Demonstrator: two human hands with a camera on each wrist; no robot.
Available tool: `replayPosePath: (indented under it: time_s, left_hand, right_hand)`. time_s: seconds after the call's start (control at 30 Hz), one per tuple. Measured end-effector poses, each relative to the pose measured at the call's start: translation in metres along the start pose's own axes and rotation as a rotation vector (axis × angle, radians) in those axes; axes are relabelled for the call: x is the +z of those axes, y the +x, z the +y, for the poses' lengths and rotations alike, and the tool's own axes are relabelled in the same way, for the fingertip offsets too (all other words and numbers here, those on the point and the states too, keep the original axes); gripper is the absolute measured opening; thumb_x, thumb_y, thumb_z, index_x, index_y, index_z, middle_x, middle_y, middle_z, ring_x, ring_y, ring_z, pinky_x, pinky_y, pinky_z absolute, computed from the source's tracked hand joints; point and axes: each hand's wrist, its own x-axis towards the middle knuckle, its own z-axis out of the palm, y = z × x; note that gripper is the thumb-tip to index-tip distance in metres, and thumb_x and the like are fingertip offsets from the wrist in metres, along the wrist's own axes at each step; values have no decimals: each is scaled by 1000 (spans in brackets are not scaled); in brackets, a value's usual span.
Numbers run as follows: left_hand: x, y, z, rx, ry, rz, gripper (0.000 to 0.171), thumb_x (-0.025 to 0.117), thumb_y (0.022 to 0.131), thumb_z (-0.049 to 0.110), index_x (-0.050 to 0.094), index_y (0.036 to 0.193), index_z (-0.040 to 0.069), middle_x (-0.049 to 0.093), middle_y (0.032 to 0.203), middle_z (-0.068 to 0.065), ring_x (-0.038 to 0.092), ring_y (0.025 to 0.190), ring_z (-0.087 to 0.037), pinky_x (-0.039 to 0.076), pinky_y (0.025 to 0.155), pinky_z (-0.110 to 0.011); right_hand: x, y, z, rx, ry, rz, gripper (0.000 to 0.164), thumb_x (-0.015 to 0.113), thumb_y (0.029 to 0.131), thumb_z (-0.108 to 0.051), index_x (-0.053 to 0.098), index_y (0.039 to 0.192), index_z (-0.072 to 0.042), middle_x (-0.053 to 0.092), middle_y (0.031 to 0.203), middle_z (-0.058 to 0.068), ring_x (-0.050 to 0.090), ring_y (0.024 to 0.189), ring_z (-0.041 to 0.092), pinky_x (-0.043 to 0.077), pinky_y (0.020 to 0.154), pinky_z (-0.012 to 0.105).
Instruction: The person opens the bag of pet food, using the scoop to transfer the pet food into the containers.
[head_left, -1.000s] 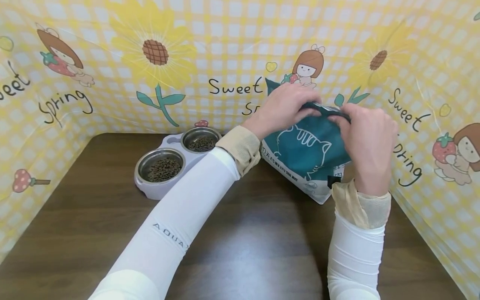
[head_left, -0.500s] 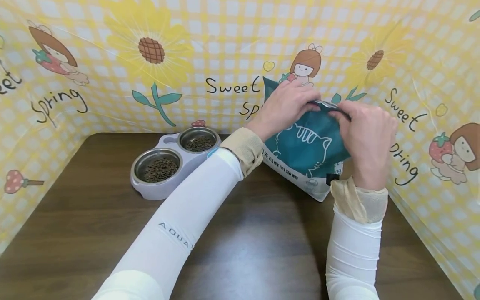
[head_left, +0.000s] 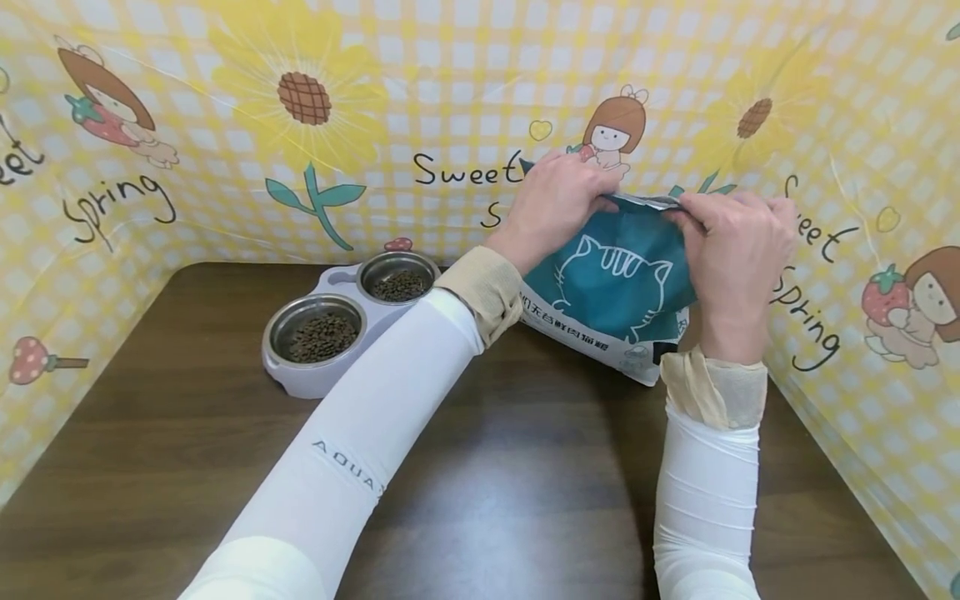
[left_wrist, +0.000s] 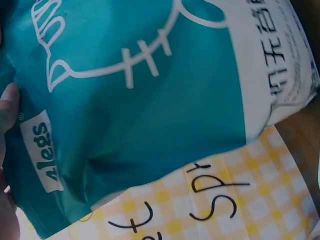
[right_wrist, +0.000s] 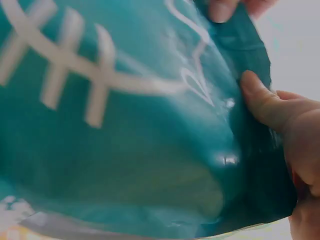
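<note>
A teal and white cat food bag [head_left: 611, 292] with a white cat outline stands slightly tilted on the right side of the table. My left hand [head_left: 557, 198] pinches its top edge near the left end. Toward the right end, the thumb and fingers of my right hand [head_left: 738, 262] grip the same edge. Between the hands, a strip of the bag's silvery rim shows. The left wrist view has the teal front panel [left_wrist: 165, 110] close up, with a "4legs" label. In the right wrist view, the right thumb [right_wrist: 262, 97] presses on the bag near its top.
Left of the bag, a pale lilac double-bowl stand [head_left: 307, 385] holds two metal bowls of brown kibble [head_left: 324, 337]. The left forearm crosses in front of its right side. A yellow checked cloth [head_left: 450, 108] walls the back and sides of the brown wooden table [head_left: 480, 483].
The bag has tipped so its front faces me more squarely, and its lower corner has shifted back. Both hands keep hold of the top edge, with the left hand slightly higher.
</note>
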Motion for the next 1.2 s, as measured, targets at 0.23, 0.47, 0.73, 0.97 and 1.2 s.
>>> replayPosePath:
  time_s: [0.23,0.47,0.73,0.97,1.2]
  left_hand:
    - [-4,-1,-12,-133,-28,39,25,67,88,44,76,97,24,78,97,7,65,88,-15,50,80,-33]
    - [-7,1,-6,-174,29,73,26,66,87,45,77,95,23,79,94,4,66,82,-17,51,73,-34]
    - [-3,-6,-15,-317,-39,74,28,70,87,45,74,104,23,77,101,7,66,92,-13,52,78,-33]
    - [-8,-17,-35,-441,-317,31,22,71,89,37,76,107,25,74,111,9,61,98,-7,52,83,-29]
    - [-12,-20,-32,-431,-281,33,25,73,85,42,78,105,26,76,107,10,64,95,-6,53,79,-29]
  right_hand:
    - [11,3,14,210,51,30,45,75,76,-48,81,101,-11,77,95,16,52,94,33,27,91,51]
    - [12,10,18,702,5,-68,97,70,58,-80,58,127,-12,59,117,5,47,116,23,36,104,38]
    - [23,-1,49,870,241,-462,84,52,84,-73,33,152,-26,39,156,6,39,136,25,35,114,51]
    - [29,0,56,840,315,-426,61,56,91,-60,46,143,-31,48,150,4,50,126,24,45,105,50]
    - [38,-4,57,892,537,-347,48,55,98,-42,45,144,-29,45,151,7,55,123,25,47,102,47]
